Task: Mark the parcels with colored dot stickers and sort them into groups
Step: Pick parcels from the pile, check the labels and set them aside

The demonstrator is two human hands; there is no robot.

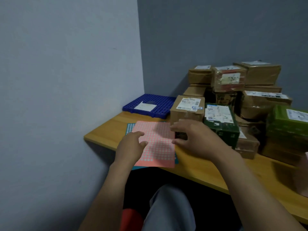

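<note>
A pink sheet of dot stickers [158, 144] lies on the wooden table [208, 169], on top of a teal sheet [130, 127]. My left hand [131, 145] rests over the pink sheet's left edge with relaxed fingers. My right hand [195, 139] hovers with spread, loosely bent fingers over the sheet's right edge, in front of a brown parcel [187, 108]. A dark green parcel [221, 122] stands to the right of that. Behind them is a pile of several brown parcels [233, 77].
A blue plastic grid tray [160, 100] with a white slip sits in the table's far corner against the walls. A light green box [290, 129] stands at the right. My knee is below the table's front edge.
</note>
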